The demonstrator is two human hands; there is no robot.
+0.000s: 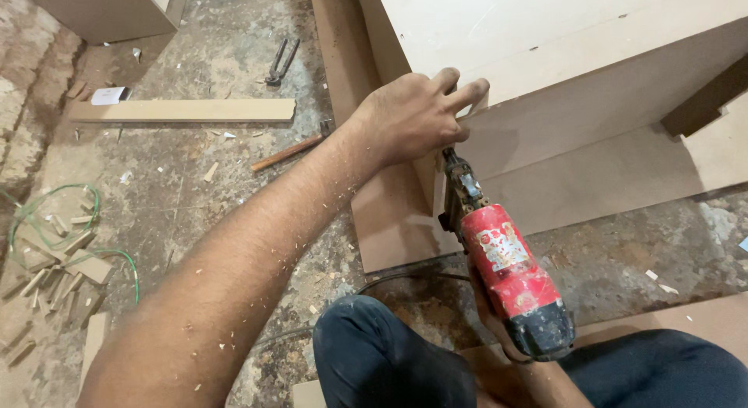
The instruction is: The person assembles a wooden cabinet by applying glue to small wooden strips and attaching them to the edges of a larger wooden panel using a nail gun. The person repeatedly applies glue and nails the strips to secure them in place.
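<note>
Drill at the cabinet corner, both hands busy.

I see the left hand (413, 116) pressed flat-ish on the pale board cabinet (561, 73), fingers curled over its edge w/ nothing gripped. Right hand (499, 338) is mostly hidden under the drill (506, 260), wrapped round its rear end. Drill is red w/ a black back cap and a worn rectangular label, white and red, on its side; bit end points up at the cabinet corner just below the left hand. A small white card (107, 95) lies on the floor (195, 182) far left, beside a long wood strip (183, 110). Pincers (280, 63) near top, green wire (78, 221) and wood offcuts (54, 275) at left. Sawdust on the forearm.
</note>
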